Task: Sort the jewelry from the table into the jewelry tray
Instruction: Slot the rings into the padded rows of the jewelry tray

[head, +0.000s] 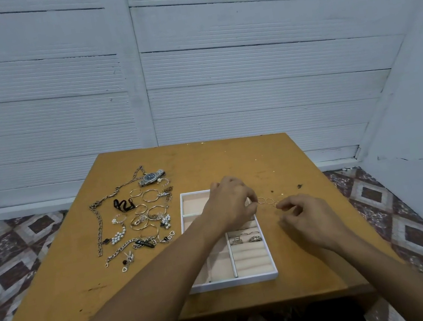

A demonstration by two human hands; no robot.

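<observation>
A white jewelry tray (pixel 269 260) with pink compartments lies mid-table; two rings (pixel 246 238) sit in its ring rolls. A thin chain of round links (pixel 268 202) is stretched between my hands, just right of the tray's far end. My left hand (pixel 230 202) reaches over the tray and pinches the chain's left end. Its right end is pinched by my right hand (pixel 306 217). Left of the tray lies a pile of jewelry: a wristwatch (pixel 151 177), a long chain necklace (pixel 99 222), hoop earrings (pixel 150 195) and pearl pieces (pixel 118 236).
The wooden table (pixel 71 284) stands against a white slatted wall. Small dark crumbs (pixel 299 186) lie on the table right of the tray. A patterned tile floor surrounds the table.
</observation>
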